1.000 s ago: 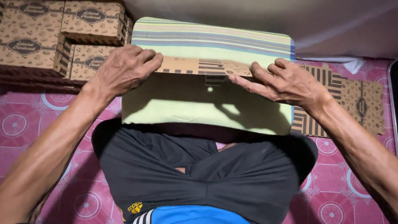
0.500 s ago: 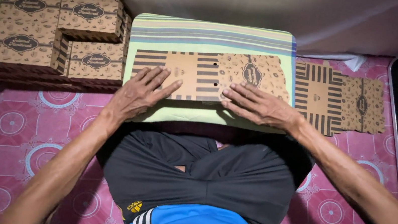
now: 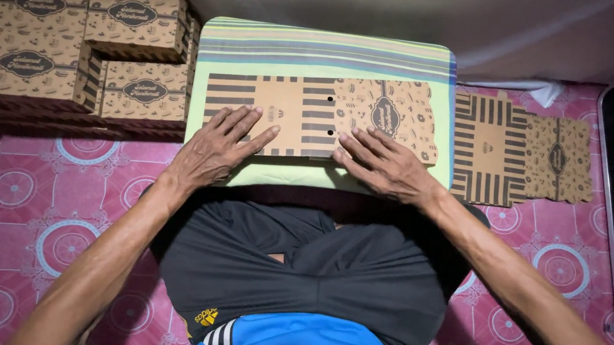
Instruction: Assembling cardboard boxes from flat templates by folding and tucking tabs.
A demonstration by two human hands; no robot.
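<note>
The flat box blank (image 3: 322, 116) now lies unfolded across the green cushion (image 3: 330, 50); a second ago it was creased. Left hand (image 3: 218, 146) and right hand (image 3: 382, 164) press it, palms spread, grasping nothing.

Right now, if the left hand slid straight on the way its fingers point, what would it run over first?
The left hand points up and slightly right, fingertips already on the flat cardboard box blank. It would cross the blank's striped panels first, then the striped green cushion beyond.
</note>
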